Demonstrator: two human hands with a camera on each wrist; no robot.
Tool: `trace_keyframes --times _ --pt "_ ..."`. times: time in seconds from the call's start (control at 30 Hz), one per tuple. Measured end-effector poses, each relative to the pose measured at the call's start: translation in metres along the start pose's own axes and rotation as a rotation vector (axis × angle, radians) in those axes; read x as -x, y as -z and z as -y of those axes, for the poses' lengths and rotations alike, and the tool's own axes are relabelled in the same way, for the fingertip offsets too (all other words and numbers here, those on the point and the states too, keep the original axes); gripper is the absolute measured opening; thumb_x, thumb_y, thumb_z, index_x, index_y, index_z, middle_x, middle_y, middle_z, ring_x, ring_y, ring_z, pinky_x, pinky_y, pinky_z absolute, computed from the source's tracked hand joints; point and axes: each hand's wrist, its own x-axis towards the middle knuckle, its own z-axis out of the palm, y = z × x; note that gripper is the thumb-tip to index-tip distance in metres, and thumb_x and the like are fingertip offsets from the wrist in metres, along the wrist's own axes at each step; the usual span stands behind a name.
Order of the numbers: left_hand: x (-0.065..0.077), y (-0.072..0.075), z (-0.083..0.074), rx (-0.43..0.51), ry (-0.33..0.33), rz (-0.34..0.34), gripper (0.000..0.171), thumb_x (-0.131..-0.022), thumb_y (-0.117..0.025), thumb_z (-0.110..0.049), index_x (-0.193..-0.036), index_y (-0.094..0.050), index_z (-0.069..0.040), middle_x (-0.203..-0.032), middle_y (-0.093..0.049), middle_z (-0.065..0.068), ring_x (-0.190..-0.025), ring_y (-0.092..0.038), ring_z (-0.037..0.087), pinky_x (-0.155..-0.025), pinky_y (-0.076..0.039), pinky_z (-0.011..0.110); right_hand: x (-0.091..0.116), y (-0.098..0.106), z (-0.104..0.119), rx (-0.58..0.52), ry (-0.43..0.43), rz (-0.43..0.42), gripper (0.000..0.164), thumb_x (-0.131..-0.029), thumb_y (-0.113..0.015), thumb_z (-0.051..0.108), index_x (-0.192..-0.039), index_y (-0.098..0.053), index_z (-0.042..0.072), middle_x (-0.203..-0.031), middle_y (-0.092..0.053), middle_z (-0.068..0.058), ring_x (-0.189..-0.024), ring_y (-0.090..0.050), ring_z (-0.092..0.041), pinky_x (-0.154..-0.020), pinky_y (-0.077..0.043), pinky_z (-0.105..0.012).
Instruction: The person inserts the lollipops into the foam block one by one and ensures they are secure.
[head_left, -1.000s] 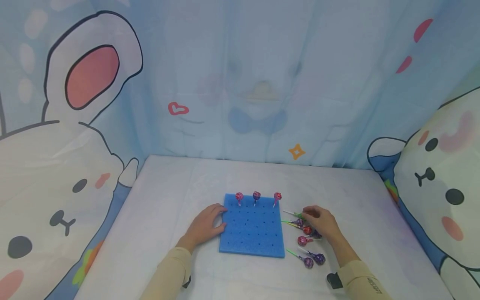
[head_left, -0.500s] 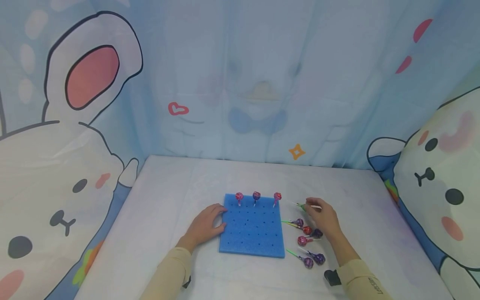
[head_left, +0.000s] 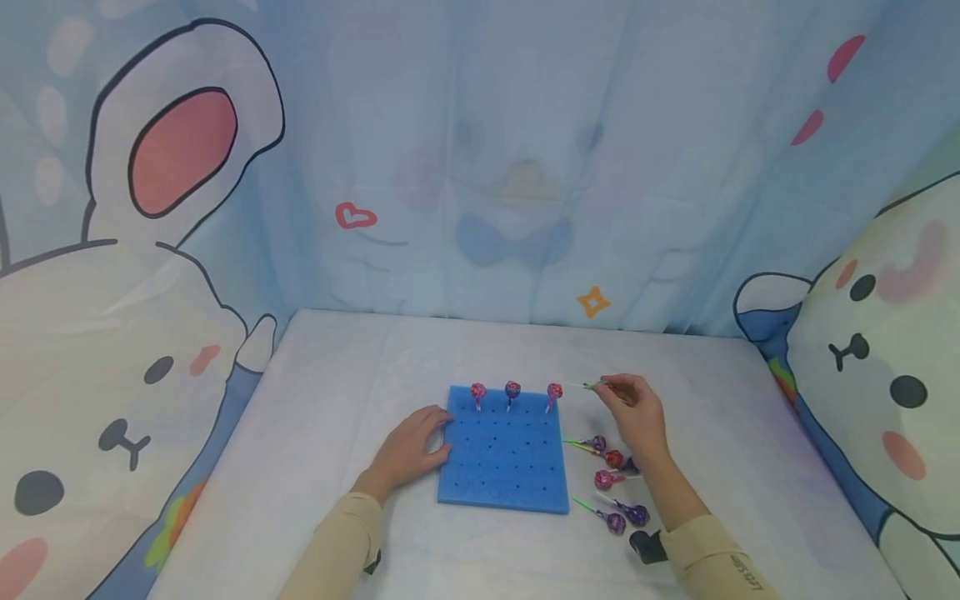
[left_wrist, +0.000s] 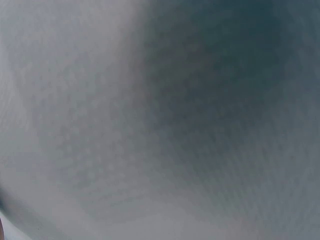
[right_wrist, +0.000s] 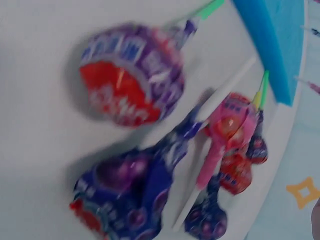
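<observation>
My right hand (head_left: 633,412) pinches a lollipop by its green wrapper (head_left: 591,385). Its white stick points left, above the table, and the candy head is hidden by the fingers. At the left edge of a blue foam board (head_left: 502,492) with rows of holes, my left hand (head_left: 408,446) rests with thumb and fingers spread against the side. Along the board's far row stand a pink lollipop (head_left: 477,392), a purple lollipop (head_left: 512,389) and a red-pink lollipop (head_left: 554,390). The left wrist view is a grey blur.
Right of the board lie several loose lollipops, among them a red one (head_left: 613,459), a pink one (head_left: 603,480) and a purple one (head_left: 616,523). In the right wrist view, a purple-and-red lollipop (right_wrist: 132,75) lies nearest a dark purple one (right_wrist: 125,195). A curtain (head_left: 420,275) hangs behind the table.
My right hand has lifted the green-wrapped lollipop from the pile and moved it away from me, up level with the board's far row. The left hand stays at the board.
</observation>
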Motion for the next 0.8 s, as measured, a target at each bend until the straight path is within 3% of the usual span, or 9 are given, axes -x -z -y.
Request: trace_keyframes --times 0.2,0.43,0.67,0.8 --pt "0.000 0.002 -0.001 -0.003 0.001 0.004 0.048 -0.091 -0.062 -0.040 -0.133 -0.055 -0.018 -0.137 -0.055 0.001 -0.134 -0.045 0.019 -0.113 -0.035 0.036 0.008 -0.011 0.017 -0.045 0.061 0.007 0.042 -0.092 -0.065 0.043 -0.120 -0.064 0.011 -0.119 -0.065 -0.003 -0.108 -0.059 -0.006 -0.090 -0.048 -0.013" --pt "0.000 0.000 0.000 -0.006 0.006 0.008 0.048 -0.091 -0.061 -0.040 -0.134 -0.055 -0.018 -0.137 -0.054 0.000 -0.134 -0.044 0.018 -0.113 -0.035 0.035 0.017 -0.029 0.033 -0.178 0.155 0.110 0.034 -0.095 -0.063 0.031 -0.121 -0.064 0.009 -0.118 -0.066 -0.008 -0.106 -0.064 -0.012 -0.087 -0.053 -0.017" --pt "0.001 0.001 -0.001 -0.005 0.012 0.005 0.048 -0.091 -0.062 -0.040 -0.134 -0.055 -0.018 -0.138 -0.054 0.001 -0.135 -0.044 0.019 -0.114 -0.035 0.036 0.026 -0.054 0.047 -0.197 0.083 0.228 0.039 -0.094 -0.066 0.032 -0.125 -0.061 0.010 -0.125 -0.063 -0.010 -0.116 -0.060 -0.017 -0.092 -0.049 -0.015" --pt "0.000 0.001 -0.001 -0.001 0.004 -0.005 0.048 -0.091 -0.062 -0.039 -0.133 -0.056 -0.018 -0.137 -0.055 0.001 -0.134 -0.045 0.019 -0.113 -0.036 0.036 0.029 -0.072 0.047 -0.180 0.046 0.258 0.037 -0.094 -0.066 0.027 -0.126 -0.062 0.008 -0.127 -0.062 -0.011 -0.119 -0.059 -0.021 -0.096 -0.050 -0.021"
